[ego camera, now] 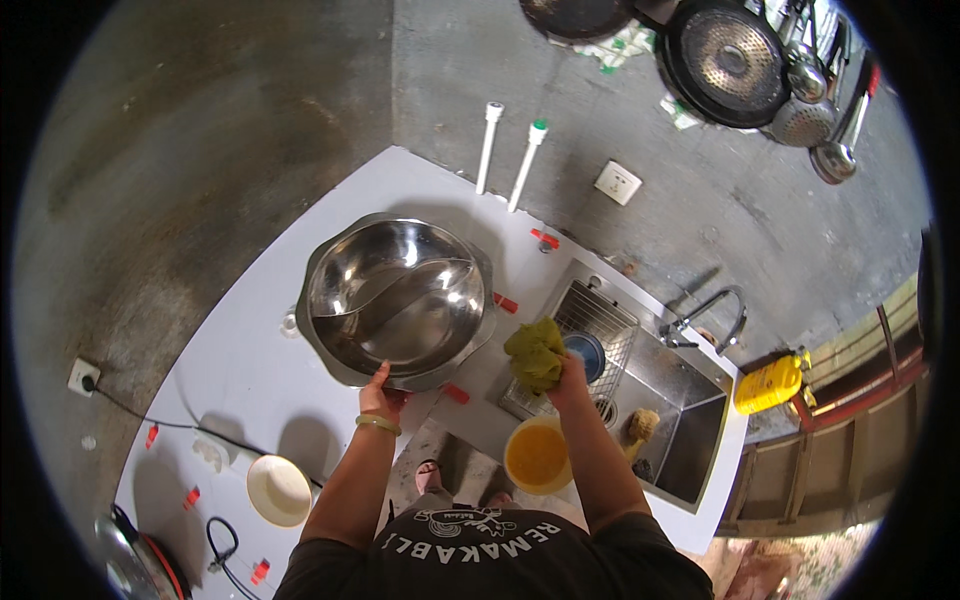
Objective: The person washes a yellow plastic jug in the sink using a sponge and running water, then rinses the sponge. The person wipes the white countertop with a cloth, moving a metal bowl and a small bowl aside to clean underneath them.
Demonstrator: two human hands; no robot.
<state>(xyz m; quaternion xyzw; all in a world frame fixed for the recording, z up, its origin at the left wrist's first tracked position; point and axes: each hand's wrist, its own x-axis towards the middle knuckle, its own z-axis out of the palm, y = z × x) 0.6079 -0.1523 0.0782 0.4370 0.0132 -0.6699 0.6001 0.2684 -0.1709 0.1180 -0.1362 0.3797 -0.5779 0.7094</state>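
Note:
My left hand (382, 397) grips the near rim of a divided stainless steel hot pot pan (397, 300), its thumb over the edge and its fingers hidden below. The pan stands over the white countertop (262, 337), with a curved divider across its inside. In my right hand (570, 382) is a bunched green cloth (537, 354), held above the left edge of the sink. Beneath that hand a wire rack (604, 319) in the sink holds a blue round dish (585, 356). A bowl of orange-yellow content (537, 454) is near my right forearm.
The steel sink (701, 442) has a faucet (705, 322) and holds a brown scrubber (643, 424). A yellow jug (769, 384) stands beyond its right end. Two white pipes (525, 169) rise behind the counter. A cream bowl (279, 491) and black cable (225, 439) lie left. Pans (724, 64) hang above.

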